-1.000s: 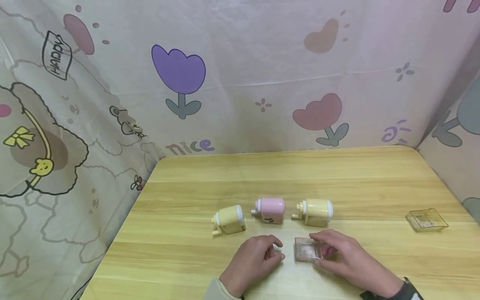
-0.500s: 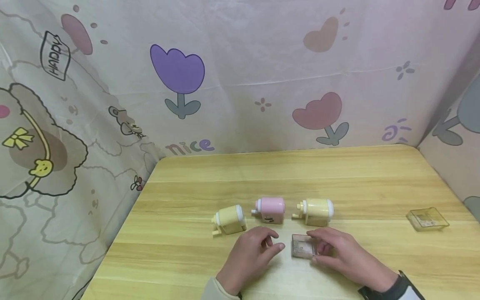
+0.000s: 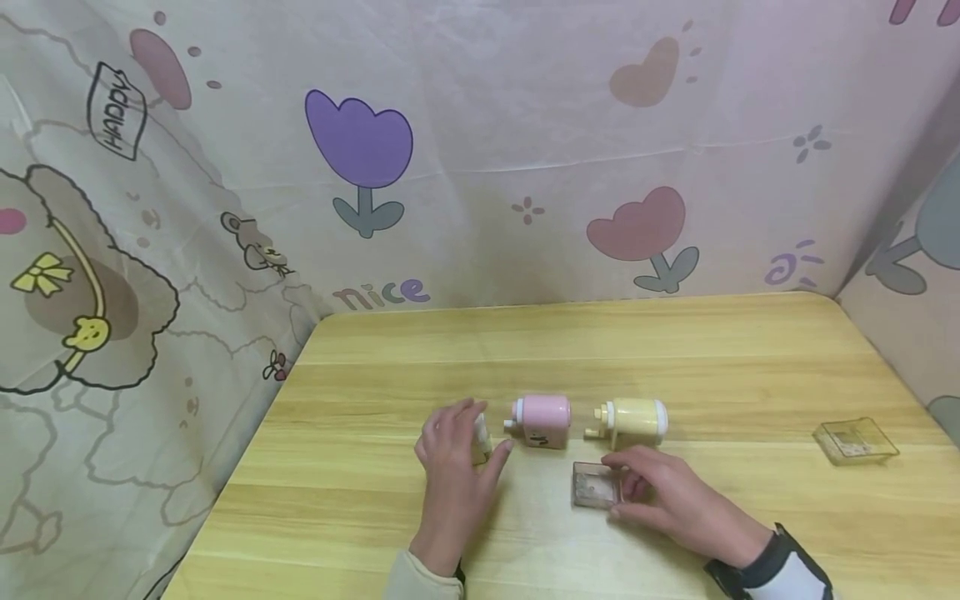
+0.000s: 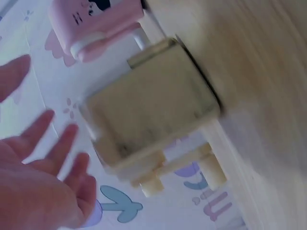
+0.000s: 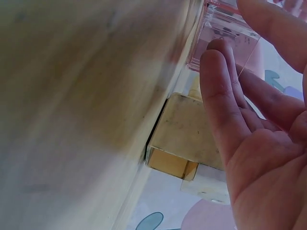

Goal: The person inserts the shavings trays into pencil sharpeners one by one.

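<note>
My left hand [image 3: 456, 475] reaches over the left yellow crank pencil sharpener [image 3: 482, 442], mostly hiding it in the head view. In the left wrist view, that sharpener [image 4: 153, 105] stands apart from my spread, slightly bent fingers [image 4: 60, 143]. My right hand [image 3: 678, 507] holds a small clear pinkish pencil sharpener drawer [image 3: 576, 492] by its right end, between thumb and fingers. The right wrist view shows this drawer [image 5: 195, 56] by my fingertips. A pink sharpener [image 3: 544, 422] stands behind, between the hands.
Behind my right hand stands another yellow sharpener [image 3: 637, 417], its lower part partly covered by that hand. A clear yellow drawer [image 3: 831, 446] lies at the far right of the wooden table [image 3: 570, 350]. Printed cloth [image 3: 480, 150] hangs along the back and sides.
My left hand has moved forward and left, from beside the clear drawer to the left yellow sharpener. My right hand and the drawer have shifted slightly left and forward.
</note>
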Tool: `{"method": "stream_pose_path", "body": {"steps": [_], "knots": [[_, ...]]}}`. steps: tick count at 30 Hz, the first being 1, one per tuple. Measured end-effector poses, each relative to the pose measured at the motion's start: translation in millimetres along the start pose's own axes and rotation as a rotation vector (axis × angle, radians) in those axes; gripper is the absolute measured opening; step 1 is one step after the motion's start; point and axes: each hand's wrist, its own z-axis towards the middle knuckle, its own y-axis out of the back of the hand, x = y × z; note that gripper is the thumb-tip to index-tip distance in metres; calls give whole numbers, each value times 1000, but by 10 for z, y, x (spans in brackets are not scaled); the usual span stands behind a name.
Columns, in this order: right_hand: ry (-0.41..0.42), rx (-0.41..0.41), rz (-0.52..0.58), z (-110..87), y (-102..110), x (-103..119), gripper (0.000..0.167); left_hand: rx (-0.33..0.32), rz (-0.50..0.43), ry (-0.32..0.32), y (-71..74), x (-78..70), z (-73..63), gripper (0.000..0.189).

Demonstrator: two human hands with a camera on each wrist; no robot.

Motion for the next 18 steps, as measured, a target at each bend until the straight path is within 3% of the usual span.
{"method": "stream_pose_path", "body": {"steps": [3,6,10,18], "knots": [[-3,4,13,11,-5,-6,55,70,61,134,40,39,1,68],[-3,-7,-2,-1,-6,-8,55,142,85,210,67,81,-2,72],[-3,-16,-13,-21,-1,-8,54,186,66,225,81,128,-21,69],[-7,-17,-6,-41,6,-4,53,184,35,205,114,162,-33,59]]}}
